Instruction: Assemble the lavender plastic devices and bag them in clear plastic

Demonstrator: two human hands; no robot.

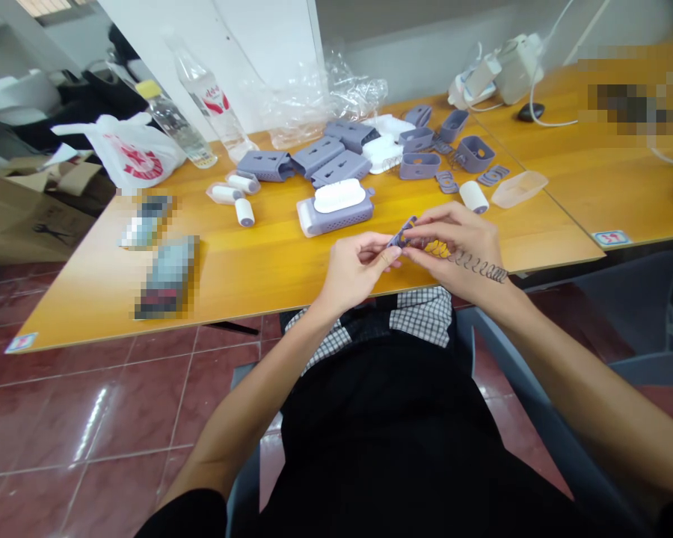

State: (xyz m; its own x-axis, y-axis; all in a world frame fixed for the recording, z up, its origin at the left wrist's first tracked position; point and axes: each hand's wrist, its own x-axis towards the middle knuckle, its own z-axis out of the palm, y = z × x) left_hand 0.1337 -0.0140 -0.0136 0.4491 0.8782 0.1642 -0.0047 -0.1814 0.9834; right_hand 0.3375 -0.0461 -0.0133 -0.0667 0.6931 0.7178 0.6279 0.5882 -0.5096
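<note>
My left hand (pixel 354 267) and my right hand (pixel 458 240) meet above the near edge of the wooden table (pixel 258 261). Together they pinch a small flat purple plastic piece (pixel 401 232). From under my right hand a metal coil spring (pixel 479 267) trails out to the right, toward my wrist. Both hands have their fingers closed around the piece. Just beyond the hands lies an assembled purple case with a white lid (pixel 336 207).
Several purple housings (pixel 314 158), white rollers (pixel 244 212), small purple caps (pixel 444 180) and a clear lid (pixel 519 188) are spread across the table. Two water bottles (pixel 213 101), a white plastic bag (pixel 126 153) and crumpled clear wrap (pixel 325 93) stand behind. A second table adjoins at the right.
</note>
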